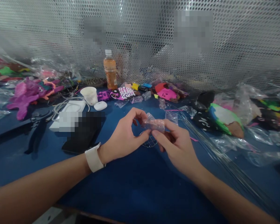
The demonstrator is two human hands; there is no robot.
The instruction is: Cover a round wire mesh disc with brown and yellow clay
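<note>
Both hands meet over the blue table at the middle of the head view. Between their fingertips is a small clear plastic packet (pixel 155 124), crinkled, with something pinkish or skin showing through it. My left hand (pixel 128 132), a white watch band on its wrist, pinches the packet's left end between thumb and fingers. My right hand (pixel 177 141) grips the other end, thumb below and index finger on top. Just beneath them lies a round wire mesh piece (pixel 149 140), partly covered by the fingers. Another clear packet (pixel 171 117) rests on the table beyond my right hand.
Long thin wires (pixel 220 157) run along the right side. Pliers (pixel 36 130), a black flat object (pixel 84 132) and a white box (pixel 71 109) lie left. A paper cup (pixel 89 95), a drink bottle (pixel 110 71) and colourful clay pieces (pixel 166 92) stand along the perforated metal panel (pixel 140 28).
</note>
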